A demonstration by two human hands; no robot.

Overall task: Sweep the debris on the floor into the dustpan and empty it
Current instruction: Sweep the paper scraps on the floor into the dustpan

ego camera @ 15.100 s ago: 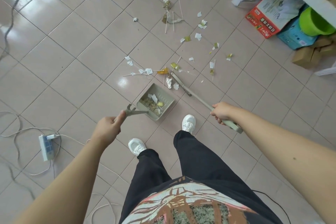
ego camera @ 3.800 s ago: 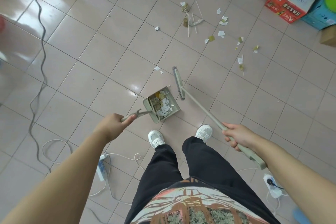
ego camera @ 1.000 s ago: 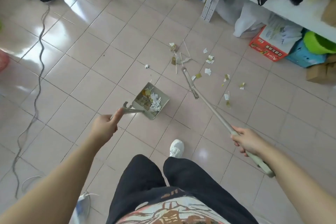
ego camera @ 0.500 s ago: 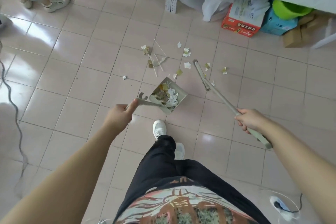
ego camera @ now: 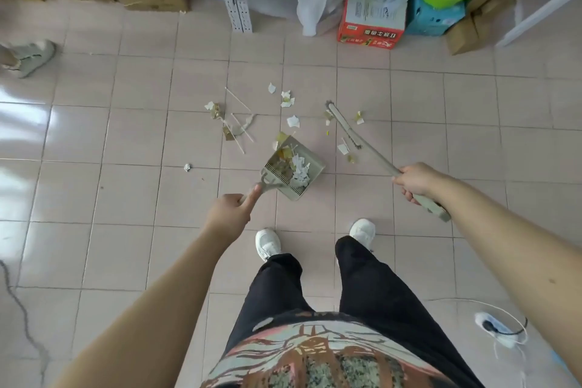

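Head view. Holds dustpan (ego camera: pixel 315 164) with left hand (ego camera: pixel 228 214) clamped round its handle; grips broom (ego camera: pixel 374 156) in closed right hand (ego camera: pixel 415 181), just right of dustpan. Shows debris (ego camera: pixel 293 121) scattered on floor beyond dustpan, some inside.

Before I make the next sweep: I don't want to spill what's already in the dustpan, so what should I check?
1. Grip of the left hand on the dustpan handle: ok, fingers curled round it.
2. Grip of the right hand on the broom handle: ok.
3. The collected scraps sit inside the dustpan walls: ok.
4. Dustpan lip flat on the floor: cannot tell.
5. Floor swept: not ok; paper scraps, sticks and a crumpled ball lie loose.
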